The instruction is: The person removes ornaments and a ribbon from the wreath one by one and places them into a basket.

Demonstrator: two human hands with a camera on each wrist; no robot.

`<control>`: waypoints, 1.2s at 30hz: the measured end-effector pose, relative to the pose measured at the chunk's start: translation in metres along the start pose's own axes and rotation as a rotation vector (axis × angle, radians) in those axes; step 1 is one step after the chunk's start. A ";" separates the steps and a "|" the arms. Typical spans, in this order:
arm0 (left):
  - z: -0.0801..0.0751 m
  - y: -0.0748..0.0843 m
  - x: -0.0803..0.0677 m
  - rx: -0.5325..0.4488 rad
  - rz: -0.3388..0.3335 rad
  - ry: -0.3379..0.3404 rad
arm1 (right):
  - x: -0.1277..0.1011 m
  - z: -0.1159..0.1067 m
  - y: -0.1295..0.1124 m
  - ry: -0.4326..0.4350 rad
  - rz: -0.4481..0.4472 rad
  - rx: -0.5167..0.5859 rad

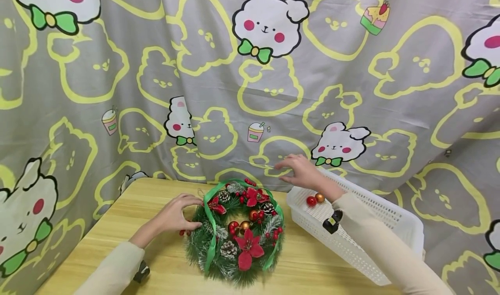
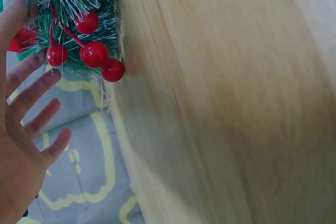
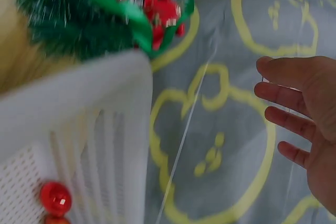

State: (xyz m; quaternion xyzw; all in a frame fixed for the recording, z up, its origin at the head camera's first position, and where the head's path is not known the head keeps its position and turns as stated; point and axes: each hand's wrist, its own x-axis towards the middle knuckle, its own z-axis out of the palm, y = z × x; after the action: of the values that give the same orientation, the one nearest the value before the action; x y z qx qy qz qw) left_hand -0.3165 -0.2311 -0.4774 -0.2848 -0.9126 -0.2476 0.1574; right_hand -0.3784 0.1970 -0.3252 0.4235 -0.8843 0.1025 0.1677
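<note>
Backdrop is a big grey curtain (image 1: 218, 91) printed with yellow bear outlines, white bunnies in green bow ties, plus a few cake and drink doodles. It hangs right behind a light wood-grain bench (image 1: 156, 260) and drapes past its edges. Lighting's soft and even.

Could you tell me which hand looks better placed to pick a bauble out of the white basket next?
Probably the right hand: it hovers open over the white basket's far corner, just beyond the red bauble and gold bauble. The left hand rests on the wreath's left edge.
</note>
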 end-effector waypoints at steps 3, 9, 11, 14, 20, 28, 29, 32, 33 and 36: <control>-0.001 0.000 0.000 0.008 0.004 0.001 | 0.010 0.004 -0.016 -0.035 -0.053 0.010; 0.000 0.001 -0.003 0.014 0.013 0.008 | 0.024 0.016 -0.040 -0.136 -0.121 -0.011; 0.000 0.002 -0.004 0.012 0.009 0.008 | 0.027 0.022 -0.046 -0.178 -0.138 -0.016; 0.000 0.003 -0.005 0.006 0.005 0.005 | 0.031 0.030 -0.053 -0.227 -0.163 -0.005; 0.001 0.000 -0.004 0.000 0.011 0.006 | 0.036 0.045 -0.064 -0.303 -0.188 -0.001; 0.003 -0.002 -0.003 0.001 0.007 -0.006 | 0.040 0.064 -0.068 -0.389 -0.168 -0.002; 0.002 -0.001 -0.003 -0.002 0.004 -0.009 | 0.040 0.067 -0.067 -0.402 -0.168 0.011; 0.002 -0.001 -0.003 -0.001 0.003 -0.012 | 0.041 0.072 -0.064 -0.432 -0.184 0.050; 0.002 -0.001 -0.003 0.000 0.005 -0.011 | 0.041 0.074 -0.063 -0.442 -0.190 0.060; 0.002 0.000 -0.003 0.005 0.007 -0.007 | 0.041 0.080 -0.062 -0.468 -0.208 0.071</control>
State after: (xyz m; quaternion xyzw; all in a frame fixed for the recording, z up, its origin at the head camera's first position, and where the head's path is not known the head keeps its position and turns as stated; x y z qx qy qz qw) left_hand -0.3144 -0.2312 -0.4798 -0.2886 -0.9126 -0.2439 0.1559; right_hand -0.3702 0.1035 -0.3807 0.5299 -0.8466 0.0148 -0.0468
